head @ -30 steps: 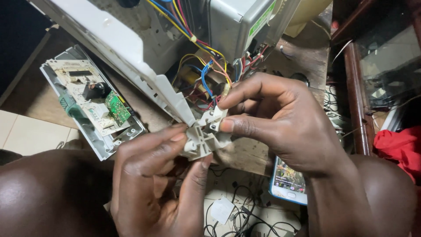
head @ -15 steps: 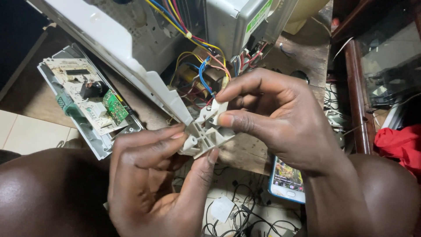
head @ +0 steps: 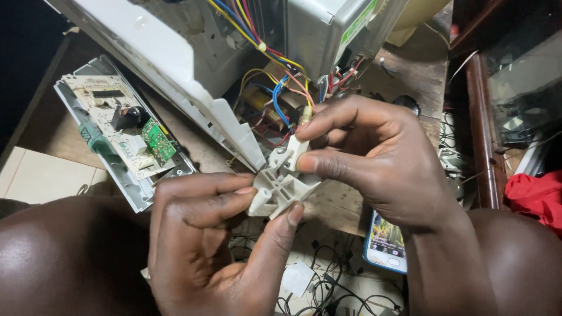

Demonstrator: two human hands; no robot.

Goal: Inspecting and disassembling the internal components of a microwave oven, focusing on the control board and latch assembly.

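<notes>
A small white plastic bracket (head: 280, 186) with slots and ribs is held between both hands at the centre. My left hand (head: 216, 246) grips its lower left end with fingers and thumb. My right hand (head: 374, 158) pinches its upper right end between thumb and forefinger. Coloured wires (head: 281, 88) run from the opened white appliance (head: 193, 70) down to just behind the bracket.
A control panel with a circuit board (head: 126, 134) lies at the left on the wooden table (head: 415, 76). A phone (head: 386, 243) lies under my right wrist. Tangled black cables (head: 328, 281) sit below. A red cloth (head: 538, 196) is at the right.
Both hands turned the bracket slightly and kept hold of it. The view shifted a little; the hands sit marginally lower in frame.
</notes>
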